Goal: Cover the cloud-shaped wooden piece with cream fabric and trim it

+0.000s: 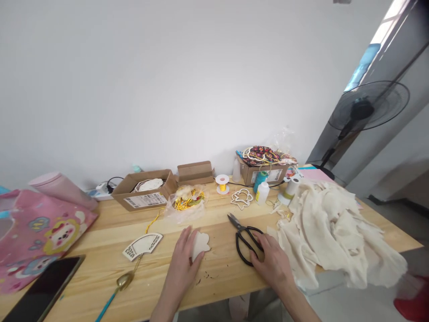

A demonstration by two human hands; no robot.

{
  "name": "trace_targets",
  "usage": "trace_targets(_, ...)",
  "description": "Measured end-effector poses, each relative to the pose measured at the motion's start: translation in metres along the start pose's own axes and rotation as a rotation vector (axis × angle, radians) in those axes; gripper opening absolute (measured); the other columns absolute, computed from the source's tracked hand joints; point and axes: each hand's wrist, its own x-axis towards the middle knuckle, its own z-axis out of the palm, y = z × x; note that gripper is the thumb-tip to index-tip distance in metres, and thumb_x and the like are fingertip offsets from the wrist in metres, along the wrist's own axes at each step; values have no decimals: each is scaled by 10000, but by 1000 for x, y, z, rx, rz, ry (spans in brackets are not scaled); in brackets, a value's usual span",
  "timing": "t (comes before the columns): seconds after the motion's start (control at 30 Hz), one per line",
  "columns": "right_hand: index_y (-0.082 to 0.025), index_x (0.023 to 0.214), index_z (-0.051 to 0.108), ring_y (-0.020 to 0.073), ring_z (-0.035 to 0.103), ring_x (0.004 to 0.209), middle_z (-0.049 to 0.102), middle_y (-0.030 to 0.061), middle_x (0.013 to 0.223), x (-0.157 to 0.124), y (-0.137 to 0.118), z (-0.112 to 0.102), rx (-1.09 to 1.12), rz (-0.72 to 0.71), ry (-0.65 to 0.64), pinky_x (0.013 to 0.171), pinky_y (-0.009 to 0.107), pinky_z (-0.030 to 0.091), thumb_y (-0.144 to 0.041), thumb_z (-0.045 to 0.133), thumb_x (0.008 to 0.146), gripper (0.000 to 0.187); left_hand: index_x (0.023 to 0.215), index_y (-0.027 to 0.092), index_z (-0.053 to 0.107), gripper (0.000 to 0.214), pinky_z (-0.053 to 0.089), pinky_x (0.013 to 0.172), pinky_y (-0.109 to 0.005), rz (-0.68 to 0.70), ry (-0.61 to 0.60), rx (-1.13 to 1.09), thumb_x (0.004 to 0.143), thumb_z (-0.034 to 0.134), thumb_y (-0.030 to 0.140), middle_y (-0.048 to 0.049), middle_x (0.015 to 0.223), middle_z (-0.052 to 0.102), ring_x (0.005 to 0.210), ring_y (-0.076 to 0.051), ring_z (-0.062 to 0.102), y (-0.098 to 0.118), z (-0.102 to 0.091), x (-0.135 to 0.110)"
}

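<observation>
A small cream piece with a scalloped edge lies at the table's front, with my left hand closed over its left side, thumb and fingers around it. Black-handled scissors rest on the wood to the right, blades together and pointing away to the left. My right hand grips their right handle loop. Close beside that hand is a heap of crumpled cream cloth. Dark specks are scattered on the wood between my hands.
At left lie a fan-shaped ornament, a gold spoon-like object, a phone and a pink bag. Behind stand a cardboard box, yellow cords, a thread spool, flower outlines, a white bottle and a filled box.
</observation>
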Motion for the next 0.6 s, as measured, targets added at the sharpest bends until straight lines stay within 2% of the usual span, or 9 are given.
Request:
trace_targets(0.13, -219, 1096, 523, 211, 551, 958, 596, 59, 1011, 2, -2, -1, 2, 19, -33, 802, 332, 473, -173, 511, 698, 401, 1242, 175, 414, 488, 352, 963, -493, -13, 18, 17, 785, 487, 333, -150, 1264, 478, 1183, -283, 422, -4, 1, 3)
trace_targets(0.23, -217, 1130, 509, 218, 539, 990, 591, 66, 1042, 4, -4, -3, -16, 60, -71, 807, 335, 466, -202, 504, 714, 416, 1233, 160, 421, 497, 349, 967, -486, -15, 3, 21, 781, 490, 352, -154, 1256, 484, 1178, -284, 425, -3, 0, 4)
trace_targets(0.37, -206, 1136, 515, 240, 550, 985, 595, 80, 1069, 12, -11, -12, -69, 122, -195, 792, 349, 455, -216, 503, 700, 436, 1226, 162, 426, 489, 343, 976, -476, -34, -7, 7, 782, 491, 354, -150, 1261, 482, 1187, -275, 418, 1, -1, 5)
trace_targets(0.47, -171, 1124, 520, 244, 567, 957, 613, 93, 1052, 22, -18, -18, -86, 118, -282, 799, 337, 435, -209, 520, 658, 467, 1209, 173, 439, 477, 355, 972, -465, -69, -2, -34, 777, 500, 365, -138, 1255, 490, 1176, -267, 434, 3, -3, 5)
trace_targets(0.6, -164, 1046, 547, 250, 579, 899, 634, 93, 977, 32, -23, -16, -65, 103, -262, 749, 328, 426, -214, 536, 620, 429, 1188, 177, 448, 456, 376, 963, -442, -141, 21, -103, 776, 500, 366, -126, 1248, 501, 1159, -249, 458, 5, -6, 6)
